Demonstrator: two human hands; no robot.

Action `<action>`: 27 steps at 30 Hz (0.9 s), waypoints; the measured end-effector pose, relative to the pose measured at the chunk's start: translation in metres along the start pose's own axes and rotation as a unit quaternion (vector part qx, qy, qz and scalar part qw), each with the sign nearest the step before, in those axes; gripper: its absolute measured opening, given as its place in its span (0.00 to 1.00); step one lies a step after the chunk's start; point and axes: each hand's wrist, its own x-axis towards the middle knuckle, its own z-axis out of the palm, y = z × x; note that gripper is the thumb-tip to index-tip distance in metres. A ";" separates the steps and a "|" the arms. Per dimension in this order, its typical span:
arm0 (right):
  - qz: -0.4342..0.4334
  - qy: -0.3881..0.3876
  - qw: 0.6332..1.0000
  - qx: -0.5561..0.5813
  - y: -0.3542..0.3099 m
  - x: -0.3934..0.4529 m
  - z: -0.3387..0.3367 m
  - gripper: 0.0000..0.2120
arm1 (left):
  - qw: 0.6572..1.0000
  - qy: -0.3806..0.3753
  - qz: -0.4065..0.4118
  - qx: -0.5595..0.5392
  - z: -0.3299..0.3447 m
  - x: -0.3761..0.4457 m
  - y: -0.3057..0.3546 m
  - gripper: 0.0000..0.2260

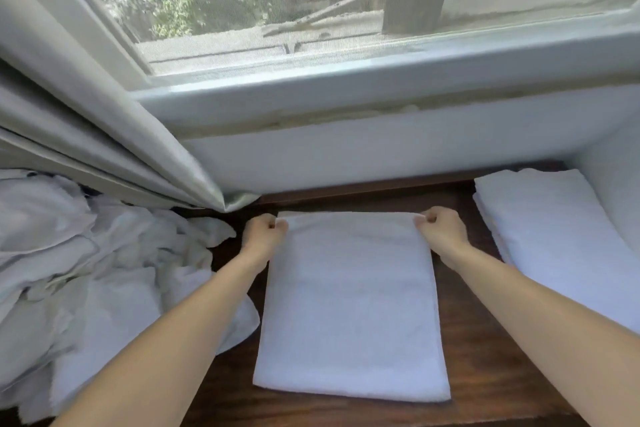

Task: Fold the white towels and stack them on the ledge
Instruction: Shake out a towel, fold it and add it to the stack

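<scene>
Folded white towel (351,305): flat on dark wooden ledge (471,350), centre. Left hand (265,230) and right hand (440,227): each grip pinched on a far corner. Folded stack (554,239) right; unfolded pile (86,281) left.

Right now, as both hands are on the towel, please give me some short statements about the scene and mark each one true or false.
1. Each hand pinches a far corner of the middle towel: the left hand and the right hand. True.
2. The folded stack lies to the left of that towel. False: it lies to the right, against the wall.
3. The crumpled pile of white cloth lies on the left, under the curtain. True.
4. The middle towel hangs in the air. False: it lies flat on the dark wooden ledge.
5. The right hand is open and flat. False: its grip is closed on the corner.
</scene>
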 end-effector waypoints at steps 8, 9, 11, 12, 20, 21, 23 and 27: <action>0.007 -0.040 0.999 -0.017 -0.009 0.003 0.023 0.08 | 0.999 -0.001 -0.032 -0.042 0.012 0.022 0.010 0.07; 0.007 -0.046 0.999 -0.020 -0.010 0.002 0.024 0.07 | 0.998 -0.010 -0.036 -0.055 0.013 0.022 0.010 0.06; 0.006 -0.052 0.999 -0.015 -0.009 0.001 0.024 0.05 | 0.994 -0.017 -0.052 -0.090 0.015 0.020 0.012 0.08; -0.001 -0.048 0.999 -0.014 -0.008 0.001 0.024 0.05 | 0.993 -0.013 -0.057 -0.105 0.016 0.019 0.012 0.13; -0.002 -0.001 0.999 0.048 0.002 -0.003 0.012 0.05 | 0.980 0.000 -0.022 -0.198 0.002 0.005 -0.003 0.10; -0.003 0.008 0.998 0.062 0.002 -0.006 0.009 0.06 | 0.979 0.004 -0.010 -0.204 -0.002 0.000 -0.003 0.08; -0.017 0.024 0.996 0.079 0.002 -0.012 0.002 0.12 | 0.975 0.006 0.013 -0.221 -0.011 -0.011 -0.004 0.07; -0.107 0.033 0.988 0.106 -0.002 -0.032 -0.021 0.08 | 0.970 0.031 0.066 -0.233 -0.030 -0.034 -0.007 0.05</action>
